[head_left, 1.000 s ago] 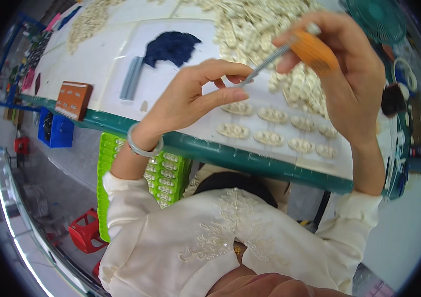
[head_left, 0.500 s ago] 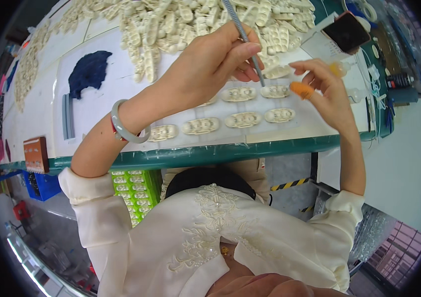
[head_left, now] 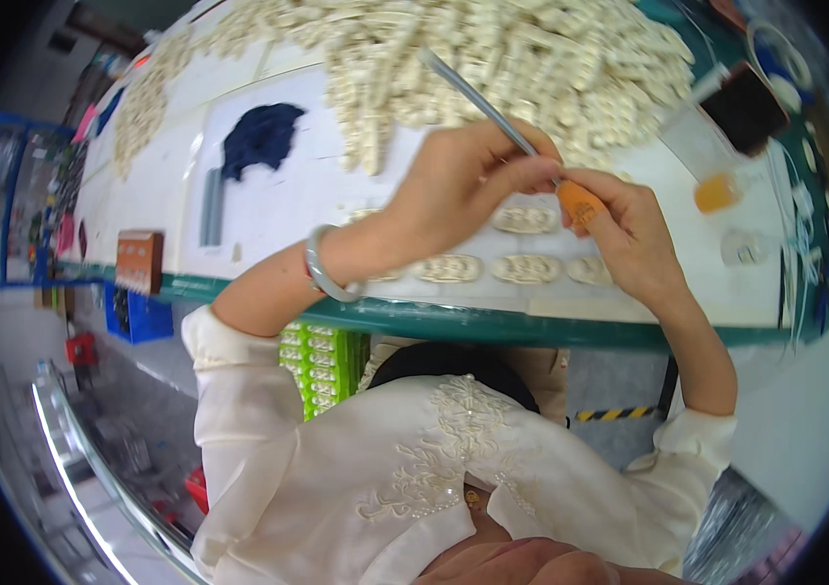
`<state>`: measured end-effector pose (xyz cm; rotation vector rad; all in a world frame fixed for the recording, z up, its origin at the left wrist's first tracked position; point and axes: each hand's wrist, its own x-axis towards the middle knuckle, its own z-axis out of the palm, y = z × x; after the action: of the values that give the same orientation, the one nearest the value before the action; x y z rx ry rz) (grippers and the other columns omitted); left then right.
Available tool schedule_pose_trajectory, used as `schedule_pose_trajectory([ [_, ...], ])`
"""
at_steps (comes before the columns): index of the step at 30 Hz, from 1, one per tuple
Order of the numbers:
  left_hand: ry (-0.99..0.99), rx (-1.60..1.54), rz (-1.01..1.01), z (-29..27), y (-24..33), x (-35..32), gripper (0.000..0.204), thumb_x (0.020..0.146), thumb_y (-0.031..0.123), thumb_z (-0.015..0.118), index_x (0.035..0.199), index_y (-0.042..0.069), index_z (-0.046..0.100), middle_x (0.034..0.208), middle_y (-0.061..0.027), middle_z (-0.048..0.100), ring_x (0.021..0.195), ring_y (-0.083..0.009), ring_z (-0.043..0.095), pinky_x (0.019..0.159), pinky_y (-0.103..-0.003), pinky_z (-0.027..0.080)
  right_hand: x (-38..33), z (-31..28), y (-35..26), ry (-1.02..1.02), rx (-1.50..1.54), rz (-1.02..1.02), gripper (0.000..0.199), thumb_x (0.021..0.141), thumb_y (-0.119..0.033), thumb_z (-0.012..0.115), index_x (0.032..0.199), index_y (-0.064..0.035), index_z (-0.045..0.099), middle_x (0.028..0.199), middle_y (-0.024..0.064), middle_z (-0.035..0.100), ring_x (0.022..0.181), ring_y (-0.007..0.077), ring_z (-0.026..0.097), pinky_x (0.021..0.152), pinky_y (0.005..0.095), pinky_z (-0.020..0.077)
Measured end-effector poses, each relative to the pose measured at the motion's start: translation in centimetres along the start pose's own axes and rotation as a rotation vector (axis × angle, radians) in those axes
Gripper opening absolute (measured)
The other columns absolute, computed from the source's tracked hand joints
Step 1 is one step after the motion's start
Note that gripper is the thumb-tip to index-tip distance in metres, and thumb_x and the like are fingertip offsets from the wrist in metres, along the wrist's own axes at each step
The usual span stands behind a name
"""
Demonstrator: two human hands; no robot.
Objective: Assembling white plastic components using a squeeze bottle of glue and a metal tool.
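The left hand [head_left: 468, 185] has its fingers pinched together on a thin grey metal rod [head_left: 478, 97] that slants up and away over the tabletop [head_left: 278, 210], while the right hand [head_left: 629, 234] has its fingers closed around a small orange piece [head_left: 580, 203] at the rod's lower end, the two hands touching there. The likeliest trouble, as I judge it, is a slip: the rod is slim and smooth-looking and held only by fingertips, so a twist or push at the orange piece could let it slide or tip into the heap of cream-coloured parts [head_left: 502, 58] just behind. The hands also hover directly above a row of flat, oval cream pieces [head_left: 493, 268] laid out near the green tabletop edge, and a dropped rod or a lowered wrist could knock them out of line. The rod looks straight, dull grey and uniform in width; whether its tip is seated inside the orange piece I cannot tell, since fingers cover the joint. A dark blue cloth [head_left: 258, 136] lies well apart to the left.
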<state>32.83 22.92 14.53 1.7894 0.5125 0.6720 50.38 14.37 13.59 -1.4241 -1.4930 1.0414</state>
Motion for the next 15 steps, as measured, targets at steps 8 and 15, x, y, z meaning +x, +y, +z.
schedule_pose_trajectory([
  [8, 0.459, 0.477, 0.492, -5.6, -0.6, -8.1, 0.015, 0.084, -0.01, 0.052, 0.098, -0.006, 0.057, 0.099, -0.0168, 0.058, 0.081, -0.0204, 0.063, 0.07, -0.027, 0.054, 5.7, 6.8, -6.8, -0.132, -0.108, -0.173, 0.02, 0.081, -0.005, 0.05, 0.095, 0.0011, 0.064, 0.067, 0.0163, 0.06, 0.057, 0.0227, 0.057, 0.055, 0.0308, 0.0437],
  [15, 0.971, 0.687, 0.359, -8.7, -2.4, -17.4, 0.02, 0.079, -0.007, 0.062, 0.097, 0.001, 0.058, 0.096, -0.0129, 0.063, 0.085, -0.0224, 0.063, 0.072, -0.027, 0.052, 11.2, 17.8, -9.0, -0.345, -0.208, -0.469, 0.013, 0.08, -0.006, 0.052, 0.079, 0.0001, 0.063, 0.074, 0.0192, 0.062, 0.067, 0.0315, 0.061, 0.059, 0.0388, 0.0461],
])
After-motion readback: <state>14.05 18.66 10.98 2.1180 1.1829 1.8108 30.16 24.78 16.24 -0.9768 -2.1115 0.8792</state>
